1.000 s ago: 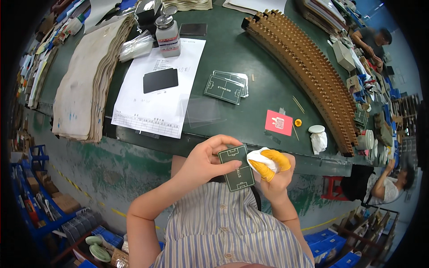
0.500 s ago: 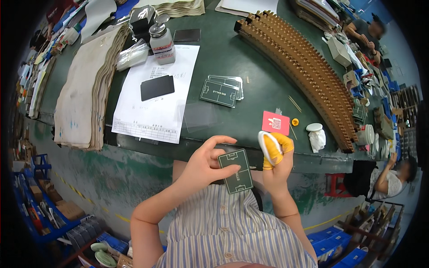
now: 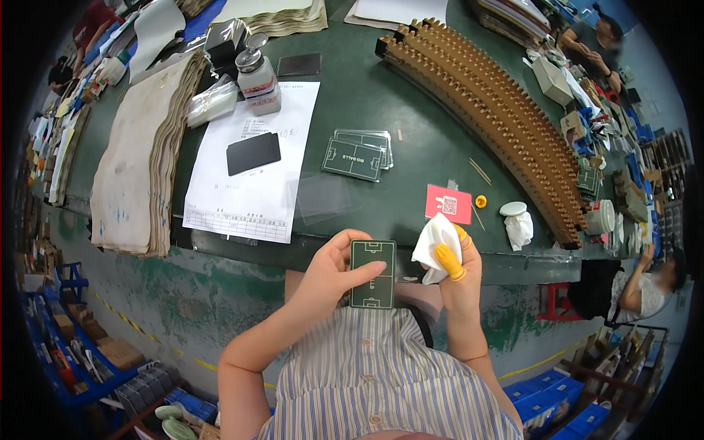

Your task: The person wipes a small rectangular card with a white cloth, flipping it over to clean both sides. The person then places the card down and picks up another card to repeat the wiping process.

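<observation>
My left hand grips a dark green card printed with white pitch lines, thumb across its face, just off the table's near edge. To its right, my right hand, with yellow finger cots on some fingers, pinches a bunched white cloth. Hand and cloth are apart from the card. Beyond them on the table is a small stack of similar green cards, with clear plastic sheets nearer to me. A red card with a square code lies just past the cloth.
A long curved brown slotted rack spans the right side. At left are a pile of worn sheets, a metal-topped bottle and a printed paper bearing black cards. A white-capped wrapped bundle sits right; other people work farther off.
The green card has turned more upright and shifted slightly left with my left hand. In my right hand the white cloth has opened out and now shows much more.
</observation>
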Available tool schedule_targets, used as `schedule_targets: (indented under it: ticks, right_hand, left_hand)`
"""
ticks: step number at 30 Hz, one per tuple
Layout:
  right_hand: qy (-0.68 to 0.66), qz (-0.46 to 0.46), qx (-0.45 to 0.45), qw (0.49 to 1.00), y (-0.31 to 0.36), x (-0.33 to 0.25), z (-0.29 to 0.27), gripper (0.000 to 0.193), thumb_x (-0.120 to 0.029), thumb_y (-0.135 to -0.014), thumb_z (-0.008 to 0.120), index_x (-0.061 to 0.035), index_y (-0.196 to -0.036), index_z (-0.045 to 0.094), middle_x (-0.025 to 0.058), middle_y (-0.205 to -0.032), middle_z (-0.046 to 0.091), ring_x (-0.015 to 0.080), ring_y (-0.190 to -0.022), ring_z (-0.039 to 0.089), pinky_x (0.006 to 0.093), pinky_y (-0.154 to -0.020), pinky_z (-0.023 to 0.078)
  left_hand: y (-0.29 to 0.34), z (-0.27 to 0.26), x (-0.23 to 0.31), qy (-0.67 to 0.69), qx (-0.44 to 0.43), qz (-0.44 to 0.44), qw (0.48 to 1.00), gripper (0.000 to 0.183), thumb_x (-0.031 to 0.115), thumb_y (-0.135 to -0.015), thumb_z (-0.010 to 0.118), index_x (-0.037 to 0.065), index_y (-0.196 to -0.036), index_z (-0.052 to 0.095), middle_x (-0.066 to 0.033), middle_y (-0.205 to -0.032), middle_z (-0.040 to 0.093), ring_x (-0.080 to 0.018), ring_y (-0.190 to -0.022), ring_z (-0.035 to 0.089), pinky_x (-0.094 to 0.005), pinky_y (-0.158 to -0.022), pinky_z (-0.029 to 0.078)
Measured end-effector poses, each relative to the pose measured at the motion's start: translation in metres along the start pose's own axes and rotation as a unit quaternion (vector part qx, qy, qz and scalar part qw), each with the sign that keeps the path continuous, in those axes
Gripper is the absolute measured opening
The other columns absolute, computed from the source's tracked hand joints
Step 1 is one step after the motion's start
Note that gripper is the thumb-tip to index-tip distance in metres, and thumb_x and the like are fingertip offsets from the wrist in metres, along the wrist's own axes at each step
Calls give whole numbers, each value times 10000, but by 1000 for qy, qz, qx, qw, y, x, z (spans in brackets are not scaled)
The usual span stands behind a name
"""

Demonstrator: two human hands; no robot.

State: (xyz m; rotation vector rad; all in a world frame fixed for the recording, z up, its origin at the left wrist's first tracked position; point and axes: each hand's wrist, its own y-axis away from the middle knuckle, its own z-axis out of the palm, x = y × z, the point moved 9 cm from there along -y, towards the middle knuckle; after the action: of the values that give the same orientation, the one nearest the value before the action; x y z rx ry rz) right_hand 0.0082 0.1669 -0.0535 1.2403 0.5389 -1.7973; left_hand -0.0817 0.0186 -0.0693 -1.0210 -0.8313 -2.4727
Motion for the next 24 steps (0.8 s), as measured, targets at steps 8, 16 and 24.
schedule_targets:
  ticks: [8,16,24]
  right_hand:
    - [131,-67,-55,988,-13,-16,12,347,-131,-817,694,-13,-1124,582,78,-1117,607,142,-982,576,279,-845,476]
    - [11,-12,-96,995,-40,-27,48,380,-263,-858,652,7,-1118,588,129,-1199,587,162,-976,610,289,-827,500]
    - [491,-417,-158,748,-120,-85,212,268,15,-714,636,-48,-974,634,110,-1054,595,318,-910,580,358,-762,474]
  left_hand:
    - [5,-6,-1,21,24,0,999,272,11,-821,660,31,-1044,505,-53,-935,633,-97,-805,627,-238,-678,528]
    - [14,-31,4,48,46,35,997,268,12,-828,655,21,-1051,507,-54,-963,626,-93,-820,623,-223,-690,519]
    - [40,-62,45,-24,99,155,983,434,-70,-792,648,11,-1175,459,-105,-955,635,-119,-797,644,-226,-655,543]
